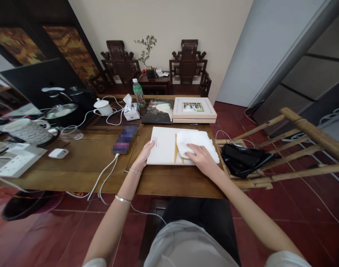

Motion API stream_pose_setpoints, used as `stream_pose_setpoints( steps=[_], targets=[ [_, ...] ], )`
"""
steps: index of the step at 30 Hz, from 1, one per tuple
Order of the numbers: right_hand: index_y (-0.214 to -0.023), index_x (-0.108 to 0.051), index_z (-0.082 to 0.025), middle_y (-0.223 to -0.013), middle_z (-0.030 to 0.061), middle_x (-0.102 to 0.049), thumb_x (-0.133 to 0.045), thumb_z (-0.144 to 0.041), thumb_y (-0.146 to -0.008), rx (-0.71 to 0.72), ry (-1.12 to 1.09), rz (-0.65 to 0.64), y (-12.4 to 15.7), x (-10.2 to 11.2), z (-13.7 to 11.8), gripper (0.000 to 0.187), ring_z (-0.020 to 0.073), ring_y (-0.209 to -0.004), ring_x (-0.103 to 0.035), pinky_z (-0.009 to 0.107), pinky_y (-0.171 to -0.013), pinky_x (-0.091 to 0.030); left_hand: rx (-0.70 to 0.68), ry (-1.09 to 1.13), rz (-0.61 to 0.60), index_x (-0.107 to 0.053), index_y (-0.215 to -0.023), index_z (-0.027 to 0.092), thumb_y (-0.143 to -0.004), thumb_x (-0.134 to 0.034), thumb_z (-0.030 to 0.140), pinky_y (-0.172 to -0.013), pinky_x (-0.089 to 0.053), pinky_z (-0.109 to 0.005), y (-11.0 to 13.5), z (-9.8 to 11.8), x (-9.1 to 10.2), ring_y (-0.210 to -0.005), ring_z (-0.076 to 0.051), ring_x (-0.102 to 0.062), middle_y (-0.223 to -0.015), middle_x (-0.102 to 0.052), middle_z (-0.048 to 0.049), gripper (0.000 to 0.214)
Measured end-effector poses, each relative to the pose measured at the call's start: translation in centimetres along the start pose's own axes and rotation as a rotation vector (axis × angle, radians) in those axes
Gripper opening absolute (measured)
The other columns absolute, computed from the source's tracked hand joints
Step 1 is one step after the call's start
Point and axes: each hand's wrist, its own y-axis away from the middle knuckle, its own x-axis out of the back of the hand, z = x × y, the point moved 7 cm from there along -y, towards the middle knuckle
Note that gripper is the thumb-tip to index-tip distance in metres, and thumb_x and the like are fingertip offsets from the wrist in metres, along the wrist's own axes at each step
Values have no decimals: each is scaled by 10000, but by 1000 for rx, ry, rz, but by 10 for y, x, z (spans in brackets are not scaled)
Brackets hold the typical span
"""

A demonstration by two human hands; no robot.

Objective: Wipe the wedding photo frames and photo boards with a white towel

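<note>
On the brown wooden tabletop (88, 163), the person's left hand (145, 154) rests open, its fingers against the left edge of a flat white rectangular album (163, 148). A crumpled white cloth (197, 142) covers the album's right half. The right hand (199, 157) lies flat on the cloth, palm down, gripping nothing.

Wooden table (172, 181) bears white book (163, 148), phone (124, 140), frame (194, 109).
</note>
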Motion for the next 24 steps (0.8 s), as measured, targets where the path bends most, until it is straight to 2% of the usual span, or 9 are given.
stream_pose_setpoints(
  steps=[3, 5, 9, 11, 13, 15, 18, 24],
  targets=[
    [-1083, -647, -198, -1355, 126, -524, -378, 57, -795, -41, -70, -42, 6, -12, -5, 469, 288, -1317, -395, 548, -1031, -330, 3, -29, 22, -648, -985, 103, -853, -588, 234, -753, -578, -346, 0, 1, 2, -856, -251, -708, -876, -733, -110, 195],
    [-1086, -652, -194, -1396, 123, -483, -356, 100, -736, -66, -84, -59, 10, -17, -2, 545, 296, -1361, -325, 606, -1064, -246, -1, -79, 52, -657, -945, 96, -829, -629, 247, -704, -579, -331, -1, 2, 4, -795, -244, -712, -820, -732, -107, 192],
    [-1106, -651, -164, -1434, 153, -426, -365, 107, -707, -74, -79, -78, 10, -23, 2, 561, 315, -1373, -292, 593, -1061, -272, -64, -230, 99, -677, -917, 100, -681, -777, 199, -688, -567, -319, -1, 7, 8, -729, -224, -700, -836, -733, -111, 275],
    [-1111, -649, -182, -1428, 133, -440, -369, 105, -703, -73, -87, -77, 7, -27, 2, 572, 300, -1370, -305, 593, -1064, -272, -168, -320, 162, -678, -940, 120, -584, -834, 179, -746, -557, -336, 1, 15, 13, -780, -229, -695, -885, -732, -108, 393],
    [-1101, -653, -196, -1422, 111, -454, -378, 99, -703, -71, -95, -68, 4, -30, 1, 566, 288, -1365, -320, 592, -1069, -265, -290, -486, 274, -677, -966, 130, -527, -862, 212, -808, -537, -362, 6, 25, 19, -840, -249, -689, -911, -727, -112, 483],
    [-1081, -660, -199, -1417, 100, -463, -392, 88, -708, -65, -95, -51, 1, -33, 1, 541, 284, -1358, -335, 586, -1076, -257, -379, -723, 368, -682, -979, 131, -537, -852, 295, -847, -516, -381, 12, 35, 19, -873, -269, -682, -911, -724, -117, 501],
    [-1049, -673, -199, -1405, 98, -478, -415, 71, -716, -59, -88, -28, 0, -36, 0, 500, 290, -1349, -349, 579, -1086, -239, -440, -1021, 404, -690, -979, 135, -609, -787, 409, -856, -508, -373, 17, 42, 13, -876, -277, -679, -911, -727, -111, 471],
    [-1055, -673, -192, -1405, 105, -476, -428, 37, -757, -68, -36, -6, 1, -38, -2, 449, 299, -1337, -365, 561, -1095, -232, -562, -1165, 382, -696, -977, 141, -691, -692, 489, -812, -513, -357, 18, 45, 6, -844, -272, -683, -931, -728, -108, 451]
  ],
)
